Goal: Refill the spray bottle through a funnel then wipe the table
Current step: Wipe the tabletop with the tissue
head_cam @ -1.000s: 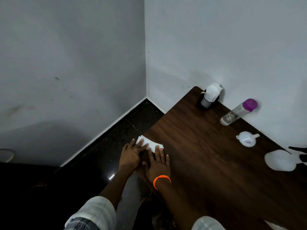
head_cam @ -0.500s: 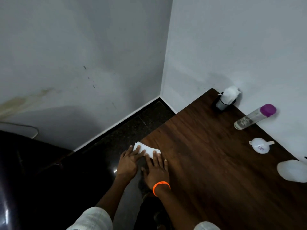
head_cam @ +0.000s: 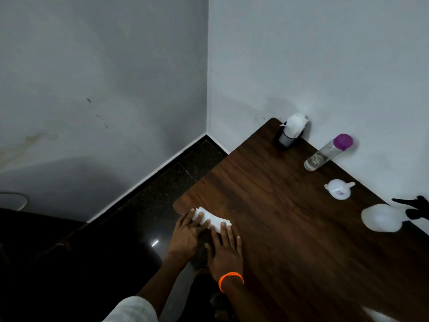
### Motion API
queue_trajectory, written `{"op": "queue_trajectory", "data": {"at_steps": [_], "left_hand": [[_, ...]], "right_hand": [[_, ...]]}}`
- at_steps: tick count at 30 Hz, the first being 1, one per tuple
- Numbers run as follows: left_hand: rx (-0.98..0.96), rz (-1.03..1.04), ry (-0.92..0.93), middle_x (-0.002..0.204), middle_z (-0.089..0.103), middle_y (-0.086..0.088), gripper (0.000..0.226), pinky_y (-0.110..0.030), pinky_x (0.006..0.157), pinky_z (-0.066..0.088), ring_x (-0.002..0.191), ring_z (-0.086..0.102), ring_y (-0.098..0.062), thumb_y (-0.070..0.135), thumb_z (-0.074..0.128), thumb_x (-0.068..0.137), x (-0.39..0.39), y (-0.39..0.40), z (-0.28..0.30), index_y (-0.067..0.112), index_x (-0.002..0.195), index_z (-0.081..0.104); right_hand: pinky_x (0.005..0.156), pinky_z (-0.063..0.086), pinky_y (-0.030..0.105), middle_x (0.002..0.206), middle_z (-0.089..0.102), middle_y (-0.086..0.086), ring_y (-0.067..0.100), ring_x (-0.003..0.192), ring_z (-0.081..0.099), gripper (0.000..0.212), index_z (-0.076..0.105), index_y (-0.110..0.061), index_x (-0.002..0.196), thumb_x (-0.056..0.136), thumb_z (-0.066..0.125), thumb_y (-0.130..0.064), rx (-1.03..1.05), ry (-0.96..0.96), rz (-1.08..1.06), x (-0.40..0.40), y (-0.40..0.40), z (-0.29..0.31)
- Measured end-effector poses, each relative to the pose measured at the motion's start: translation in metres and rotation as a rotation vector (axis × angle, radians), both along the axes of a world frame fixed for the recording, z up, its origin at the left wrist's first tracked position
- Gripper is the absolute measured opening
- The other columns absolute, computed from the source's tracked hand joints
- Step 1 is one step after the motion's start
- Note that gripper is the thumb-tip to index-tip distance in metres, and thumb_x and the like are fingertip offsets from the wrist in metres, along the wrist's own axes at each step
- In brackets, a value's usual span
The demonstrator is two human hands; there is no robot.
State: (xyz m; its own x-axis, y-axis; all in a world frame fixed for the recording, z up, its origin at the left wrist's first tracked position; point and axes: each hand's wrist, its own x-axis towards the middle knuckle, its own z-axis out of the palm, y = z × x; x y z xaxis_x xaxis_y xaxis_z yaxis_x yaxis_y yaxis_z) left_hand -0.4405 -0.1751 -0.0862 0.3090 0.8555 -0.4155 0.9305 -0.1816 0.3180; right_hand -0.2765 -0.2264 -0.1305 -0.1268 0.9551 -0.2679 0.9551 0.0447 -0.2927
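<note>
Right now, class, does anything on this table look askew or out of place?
Not much stands out. The funnel lies tipped on its side between the purple-capped bottle and the spray bottle. The folded tissue sits at the table's corner edge under both hands. No spill is visible.

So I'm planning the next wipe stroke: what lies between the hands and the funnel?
Only bare table, seen in the head view, between hands and funnel.

a folded white tissue (head_cam: 212, 220) lies flat at the near left corner of the dark wooden table (head_cam: 290, 240). by the far edge along the wall, a small white funnel (head_cam: 339, 192) lies tipped over. further right at that edge sits the white spray bottle (head_cam: 383, 217) with its black trigger head.
</note>
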Motion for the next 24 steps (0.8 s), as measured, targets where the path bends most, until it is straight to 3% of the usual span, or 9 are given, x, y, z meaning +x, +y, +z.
{"op": "queue_trajectory", "data": {"at_steps": [3, 10, 14, 18, 21, 24], "left_hand": [[0.011, -0.086, 0.06, 0.136, 0.066, -0.006, 0.058, -0.048, 0.108, 0.028, 0.134, 0.055, -0.037, 0.06, 0.048, 0.079, 0.018, 0.02, -0.006, 0.032, 0.124, 0.072], [0.053, -0.19, 0.098, 0.14, 0.064, 0.001, 0.057, -0.049, 0.114, 0.022, 0.143, 0.045, -0.033, 0.061, 0.049, 0.078, 0.067, 0.08, -0.015, 0.039, 0.126, 0.07], [0.066, -0.25, 0.077, 0.158, 0.043, 0.001, 0.076, -0.052, 0.123, 0.014, 0.155, 0.02, -0.033, 0.069, 0.028, 0.08, 0.1, 0.122, -0.018, 0.038, 0.145, 0.053], [0.114, -0.296, 0.054, 0.163, 0.035, 0.003, 0.075, -0.052, 0.125, 0.009, 0.156, 0.01, -0.032, 0.066, 0.021, 0.083, 0.131, 0.166, -0.02, 0.042, 0.15, 0.043], [0.098, -0.301, 0.066, 0.168, 0.022, 0.007, 0.066, -0.047, 0.124, 0.0, 0.158, 0.0, -0.029, 0.064, 0.031, 0.091, 0.156, 0.197, -0.017, 0.044, 0.154, 0.034], [0.122, -0.325, 0.07, 0.167, 0.024, 0.009, 0.062, -0.048, 0.123, 0.003, 0.157, 0.0, -0.03, 0.063, 0.041, 0.092, 0.179, 0.23, -0.017, 0.047, 0.152, 0.037]], "right_hand": [[0.116, 0.021, 0.05, 0.159, 0.045, 0.003, 0.022, 0.147, 0.042, 0.056, 0.049, -0.037, 0.149, 0.097, 0.039, -0.056, 0.004, 0.002, -0.067, 0.015, 0.01, -0.002], [0.116, 0.021, 0.05, 0.162, 0.04, 0.004, 0.019, 0.15, 0.032, 0.058, 0.047, -0.038, 0.151, 0.095, 0.042, -0.055, 0.062, -0.014, -0.201, 0.055, 0.051, -0.012], [0.121, 0.014, 0.048, 0.166, 0.032, 0.001, 0.016, 0.154, 0.024, 0.057, 0.038, -0.042, 0.154, 0.099, 0.036, -0.056, 0.073, -0.044, -0.283, 0.081, 0.083, -0.017], [0.122, 0.008, 0.048, 0.169, 0.023, 0.0, 0.017, 0.157, 0.015, 0.058, 0.032, -0.042, 0.157, 0.101, 0.029, -0.056, 0.079, -0.042, -0.35, 0.108, 0.122, -0.014], [0.125, 0.015, 0.052, 0.17, 0.017, 0.0, 0.019, 0.158, 0.013, 0.06, 0.029, -0.041, 0.158, 0.1, 0.024, -0.056, 0.077, -0.027, -0.402, 0.127, 0.151, -0.013], [0.125, 0.014, 0.053, 0.171, 0.015, 0.0, 0.019, 0.158, 0.011, 0.062, 0.027, -0.041, 0.159, 0.099, 0.02, -0.058, 0.072, -0.019, -0.441, 0.145, 0.179, -0.015]]}}
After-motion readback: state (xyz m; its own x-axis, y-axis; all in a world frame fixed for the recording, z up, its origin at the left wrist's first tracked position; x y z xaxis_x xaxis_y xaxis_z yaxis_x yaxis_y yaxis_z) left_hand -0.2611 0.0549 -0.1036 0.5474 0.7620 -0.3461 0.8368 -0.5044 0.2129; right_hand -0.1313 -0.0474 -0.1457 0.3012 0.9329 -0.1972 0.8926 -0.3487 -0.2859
